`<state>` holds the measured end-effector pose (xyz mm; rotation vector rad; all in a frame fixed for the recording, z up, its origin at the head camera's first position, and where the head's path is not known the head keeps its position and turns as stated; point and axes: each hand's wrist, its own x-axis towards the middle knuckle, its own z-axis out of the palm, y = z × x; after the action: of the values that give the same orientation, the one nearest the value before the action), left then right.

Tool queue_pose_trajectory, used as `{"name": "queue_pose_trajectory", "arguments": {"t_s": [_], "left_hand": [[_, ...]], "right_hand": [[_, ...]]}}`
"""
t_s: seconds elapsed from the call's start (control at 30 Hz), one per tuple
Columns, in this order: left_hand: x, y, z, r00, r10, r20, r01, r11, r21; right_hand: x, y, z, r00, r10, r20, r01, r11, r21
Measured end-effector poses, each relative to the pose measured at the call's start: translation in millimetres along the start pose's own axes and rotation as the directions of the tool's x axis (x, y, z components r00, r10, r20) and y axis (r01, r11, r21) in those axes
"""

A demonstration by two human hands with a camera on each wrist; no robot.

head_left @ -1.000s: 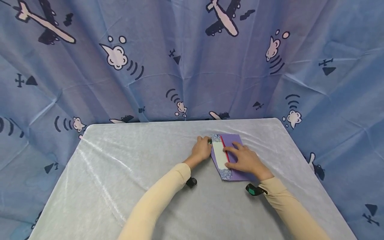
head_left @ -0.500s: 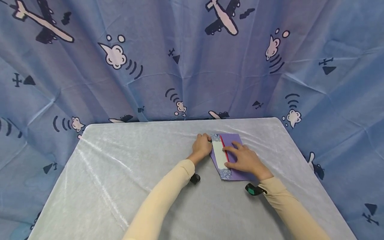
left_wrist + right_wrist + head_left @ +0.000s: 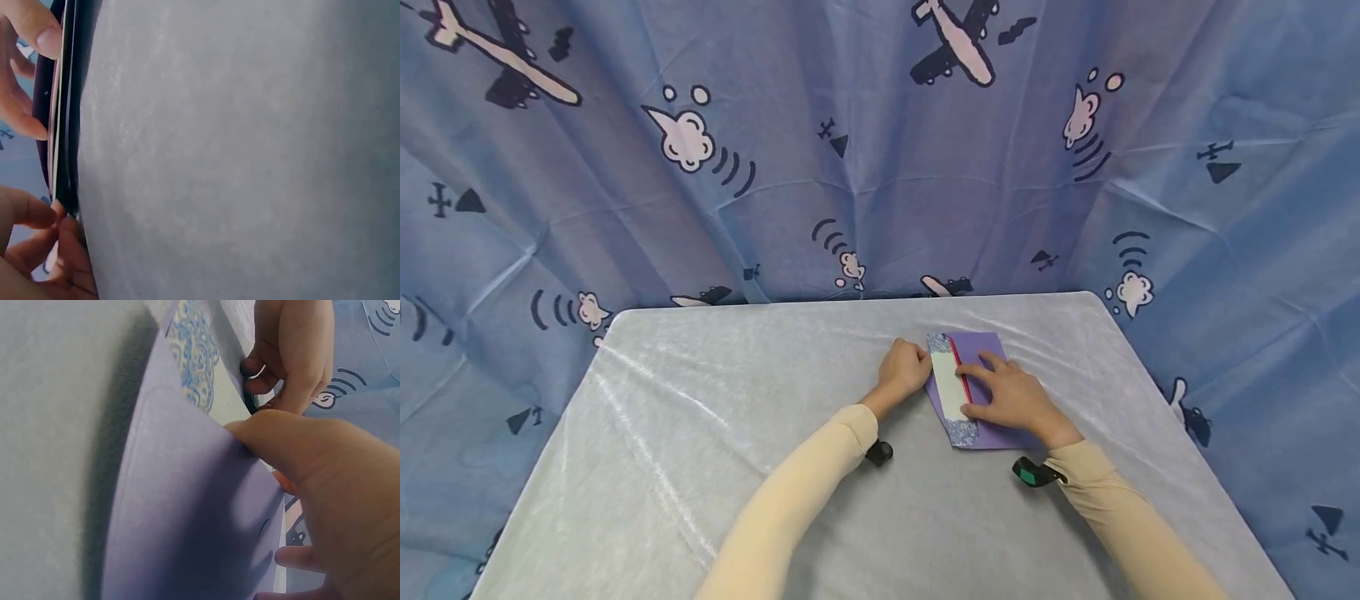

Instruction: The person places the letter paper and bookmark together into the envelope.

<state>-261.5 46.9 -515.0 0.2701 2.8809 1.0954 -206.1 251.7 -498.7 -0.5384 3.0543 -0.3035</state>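
A purple paper folder (image 3: 992,433) lies on the table, with a pale strip (image 3: 950,387) patterned in blue at both ends and a red line along it. My left hand (image 3: 904,368) is at the folder's left edge, thumb and fingertips pinching a small dark clip-like piece (image 3: 250,400) there; the fingers mostly hide it. In the left wrist view, layered sheets (image 3: 59,125) show edge-on above those fingertips. My right hand (image 3: 1011,396) rests spread on the folder, thumb and index fingertip pressing at the strip.
A pale grey cloth covers the table (image 3: 737,375). Behind its far edge hangs a blue curtain (image 3: 880,167) printed with airplanes and clouds. A dark wrist device (image 3: 880,453) sits below the left cuff, another dark device (image 3: 1037,473) below the right cuff.
My left hand shifts slightly at the folder's left edge, its fingers now covering the dark piece seen earlier in the head view. The right hand and the folder stay in place.
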Motion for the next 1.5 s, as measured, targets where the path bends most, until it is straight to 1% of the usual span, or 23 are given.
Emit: {"name": "queue_pose_trajectory", "arguments": {"t_s": [0.17, 0.37, 0.43, 0.6, 0.67, 0.83, 0.93, 1.23, 1.33, 1.5], "left_hand": [[-6.3, 1.5, -4.6, 0.998, 0.001, 0.065, 0.0, 1.0, -0.007], [-13.8, 1.9, -9.1, 0.989, 0.037, 0.141, -0.035, 0.999, -0.012], [-14.7, 0.4, -9.0, 0.989, 0.051, 0.141, -0.051, 0.999, -0.005], [-16.4, -4.2, -7.9, 0.991, 0.079, 0.109, -0.083, 0.996, 0.03], [-17.3, -5.3, -8.1, 0.988, 0.077, 0.132, -0.084, 0.995, 0.045], [-20.7, -5.7, -9.4, 0.974, 0.099, 0.204, -0.114, 0.992, 0.061], [-21.9, -5.9, -9.3, 0.971, 0.114, 0.208, -0.132, 0.989, 0.072], [-21.1, -8.4, -5.1, 0.972, 0.142, 0.189, -0.165, 0.98, 0.114], [-20.5, -8.5, -4.3, 0.971, 0.147, 0.188, -0.174, 0.975, 0.136], [-19.3, -8.0, -3.4, 0.971, 0.137, 0.198, -0.172, 0.971, 0.169]], "right_hand": [[1, 0, 0, 1.0, 0.002, 0.0, -0.002, 1.0, 0.004], [1, -1, -2, 1.0, -0.002, -0.006, 0.002, 1.0, 0.002], [1, -1, -3, 1.0, -0.001, -0.002, 0.001, 1.0, 0.0], [2, -2, -3, 1.0, -0.002, 0.006, 0.002, 1.0, 0.004], [2, -2, -3, 1.0, -0.004, 0.008, 0.004, 1.0, 0.005], [2, -1, -3, 1.0, -0.001, 0.011, 0.001, 1.0, -0.001], [3, -1, -3, 1.0, -0.001, 0.012, 0.001, 1.0, 0.002], [2, 1, -1, 1.0, -0.008, 0.003, 0.008, 1.0, 0.009], [2, 0, -2, 1.0, -0.007, 0.003, 0.007, 1.0, 0.014], [2, 0, -3, 1.0, -0.008, 0.003, 0.008, 1.0, 0.029]]}}
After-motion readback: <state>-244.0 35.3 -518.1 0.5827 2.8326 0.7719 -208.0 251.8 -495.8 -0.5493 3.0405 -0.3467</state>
